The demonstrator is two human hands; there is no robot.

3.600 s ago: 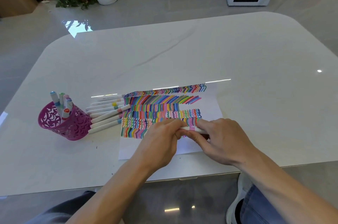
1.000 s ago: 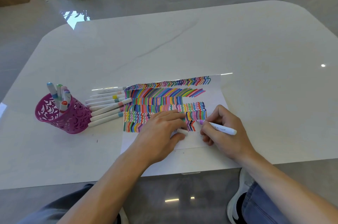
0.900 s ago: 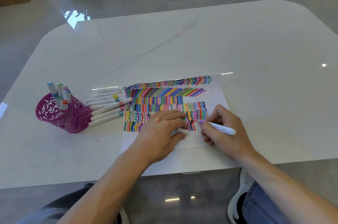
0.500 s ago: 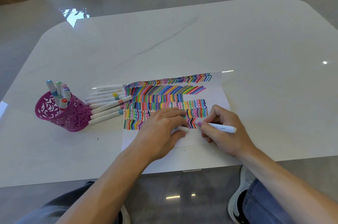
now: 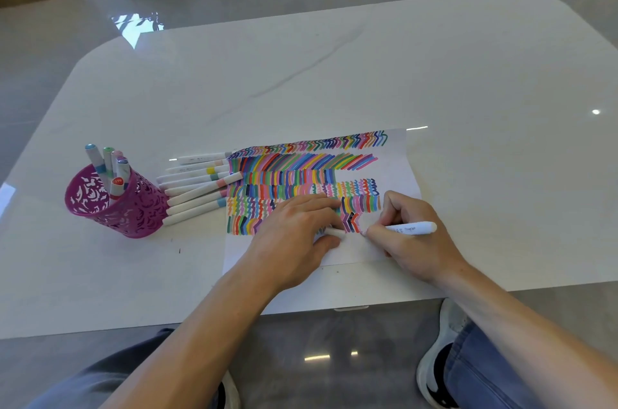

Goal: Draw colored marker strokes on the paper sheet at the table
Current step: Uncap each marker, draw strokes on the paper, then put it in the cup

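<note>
Paper sheet [image 5: 398, 158] lies low centre on the bench [image 5: 334, 74]. My right grip [image 5: 418, 241] pinches the white marker [image 5: 413, 228], tip at the bottom row's end, ready to stroke. My left grip [image 5: 294, 234] pins the sheet steady, cap [image 5: 334, 232] pinched under thumb.

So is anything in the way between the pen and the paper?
Nothing visible. The right hand holds the marker with its tip at the paper sheet. The left hand rests on the sheet further left, holding a white cap, clear of the tip.
</note>
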